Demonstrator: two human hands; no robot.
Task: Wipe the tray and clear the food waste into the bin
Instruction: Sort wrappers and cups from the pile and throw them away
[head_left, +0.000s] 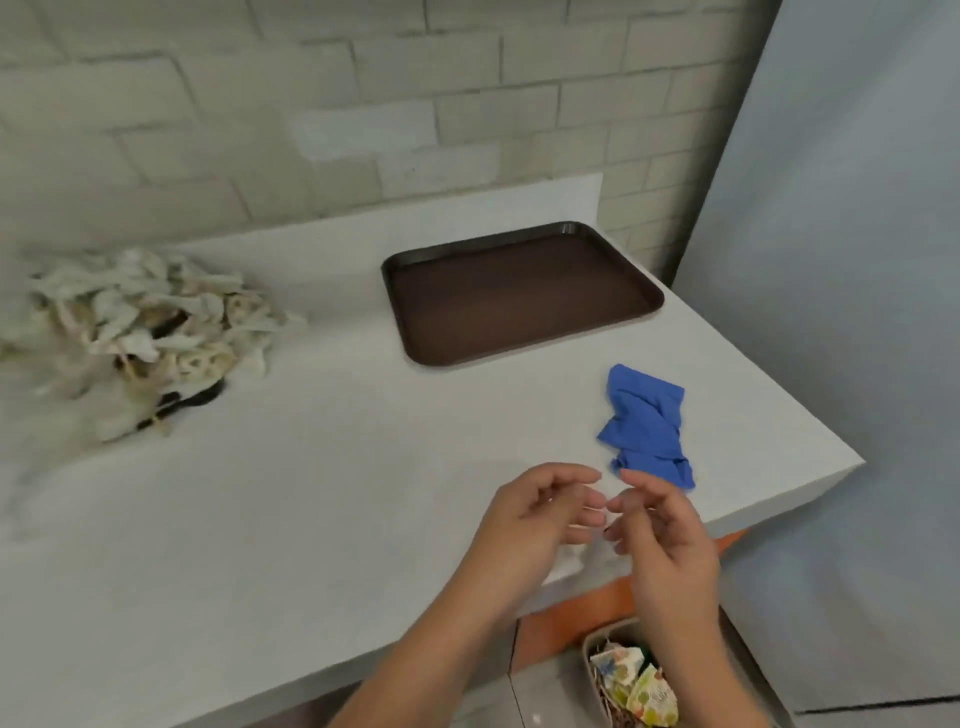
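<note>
— Tray (519, 296), the brown rectangular plastic one: where does it lie?

— Flat on the white counter (311, 467), near the wall, looking bare. The crumpled blue cloth (647, 426) lies just beside it, nearer the hands.

— And the hands?

— Left hand (530, 519) and right hand (665, 535) hover at the counter edge, fingers loosely curled, tips nearly meeting, gripping nothing I can make out.

— Next?

— I'd take the cloth, wipe rim to rim, then sweep the pale heap of peelings (145, 332) toward the tan bin (589, 654) below.

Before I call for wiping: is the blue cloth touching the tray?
Apart. The head view shows a bare strip of white counter between the blue cloth and the near rim of the tray.
</note>
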